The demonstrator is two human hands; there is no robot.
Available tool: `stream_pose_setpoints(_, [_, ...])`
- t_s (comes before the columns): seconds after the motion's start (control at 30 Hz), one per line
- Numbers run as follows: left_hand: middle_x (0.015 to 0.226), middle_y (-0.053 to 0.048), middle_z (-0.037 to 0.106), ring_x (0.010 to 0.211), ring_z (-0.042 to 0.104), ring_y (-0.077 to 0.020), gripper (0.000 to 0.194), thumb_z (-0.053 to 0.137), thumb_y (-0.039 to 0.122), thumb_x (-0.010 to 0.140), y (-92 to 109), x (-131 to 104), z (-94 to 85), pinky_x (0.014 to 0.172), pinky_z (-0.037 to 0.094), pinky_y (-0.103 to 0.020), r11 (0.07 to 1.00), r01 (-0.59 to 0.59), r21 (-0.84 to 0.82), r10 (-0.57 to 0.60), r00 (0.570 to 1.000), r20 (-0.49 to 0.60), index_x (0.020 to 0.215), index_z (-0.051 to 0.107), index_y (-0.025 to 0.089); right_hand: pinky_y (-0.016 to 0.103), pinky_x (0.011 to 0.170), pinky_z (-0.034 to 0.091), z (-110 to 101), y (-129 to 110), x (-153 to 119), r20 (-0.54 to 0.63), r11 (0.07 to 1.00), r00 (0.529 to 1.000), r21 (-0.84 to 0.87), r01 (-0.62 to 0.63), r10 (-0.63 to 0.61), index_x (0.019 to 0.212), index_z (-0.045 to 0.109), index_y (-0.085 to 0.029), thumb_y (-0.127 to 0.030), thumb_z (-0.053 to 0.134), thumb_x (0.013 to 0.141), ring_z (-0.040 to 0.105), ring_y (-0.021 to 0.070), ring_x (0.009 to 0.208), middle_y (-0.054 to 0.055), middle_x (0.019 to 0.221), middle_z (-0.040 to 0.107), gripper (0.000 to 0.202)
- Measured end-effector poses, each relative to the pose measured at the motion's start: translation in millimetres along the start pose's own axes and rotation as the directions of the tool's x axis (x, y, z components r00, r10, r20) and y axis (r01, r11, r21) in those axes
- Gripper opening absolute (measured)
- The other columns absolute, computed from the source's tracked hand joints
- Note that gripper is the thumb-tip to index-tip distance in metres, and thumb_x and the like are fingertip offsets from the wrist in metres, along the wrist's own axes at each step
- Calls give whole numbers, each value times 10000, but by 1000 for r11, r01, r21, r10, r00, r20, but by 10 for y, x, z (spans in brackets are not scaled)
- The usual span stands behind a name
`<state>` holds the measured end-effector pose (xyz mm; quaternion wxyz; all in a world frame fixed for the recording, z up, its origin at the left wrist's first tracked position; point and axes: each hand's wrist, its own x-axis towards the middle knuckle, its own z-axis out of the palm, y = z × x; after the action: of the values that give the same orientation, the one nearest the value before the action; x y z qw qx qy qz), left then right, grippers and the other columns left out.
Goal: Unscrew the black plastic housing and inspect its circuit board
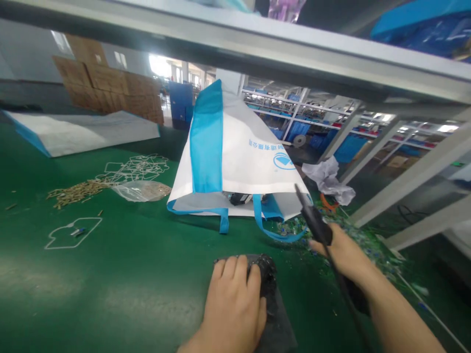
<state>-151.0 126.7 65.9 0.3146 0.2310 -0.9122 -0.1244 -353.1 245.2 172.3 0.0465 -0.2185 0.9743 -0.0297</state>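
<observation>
My left hand [231,299] lies palm down on a black, round-ended part [265,274] that rests on a dark pad [278,326] on the green table [121,294]. My right hand [340,250] grips a black pointed tool [312,215] with a cable trailing back along my forearm; its tip points up toward the bag. A white and blue bag [235,162] lies on its side just beyond both hands, mouth toward me, with dark items inside and its blue handles [272,230] loose on the table.
Small brass parts [77,192] and a clear plastic bag [142,190] lie at the left over white outlines. Another white bag [77,132] lies far left. Crumpled paper [329,180] and small scraps [362,240] sit by the white frame posts [405,181] at the right. A metal shelf [294,44] runs overhead.
</observation>
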Motion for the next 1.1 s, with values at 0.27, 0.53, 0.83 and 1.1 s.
stream_pose_setpoints(0.27, [1062, -61, 405, 874, 283, -2, 472, 207, 336, 636, 111, 312, -104, 940, 244, -402, 847, 496, -191, -180, 606, 775, 1026, 440, 211, 380, 713, 368, 404, 226, 51, 92, 943, 990, -325, -71, 107, 1066, 406, -70, -287, 457, 764, 457, 288, 900, 150, 983, 384, 376])
stream_pose_setpoints(0.53, [972, 39, 487, 735, 379, 85, 472, 305, 483, 625, -274, 385, -122, 662, 242, 9, 738, 623, -260, -184, 556, 810, 1030, 446, 285, 170, 871, 377, 333, -408, -567, -24, 856, 906, 317, 408, -423, 1192, 368, -175, -395, 402, 826, 411, 71, 1010, 30, 1138, 388, 428])
stream_pose_setpoints(0.83, [1215, -38, 340, 1028, 469, 19, 727, 466, 545, 563, -339, 196, -31, 821, 420, 15, 109, 826, -554, -44, 560, 827, 1168, 252, 204, 293, 941, 320, 777, -710, -637, 253, 217, 763, 965, -150, -595, 1235, 223, -47, -450, 592, 708, 414, 172, 1088, 188, 1228, 346, 759])
stream_pose_setpoints(1.1, [1196, -33, 356, 993, 473, 36, 736, 455, 549, 572, -402, 127, 102, 846, 422, 5, 120, 838, -532, 43, 531, 846, 1183, 247, 194, 300, 894, 338, 875, -669, -582, 344, 175, 769, 939, -297, -539, 1199, 336, -34, -344, 720, 550, 462, 183, 1004, 173, 1154, 427, 816])
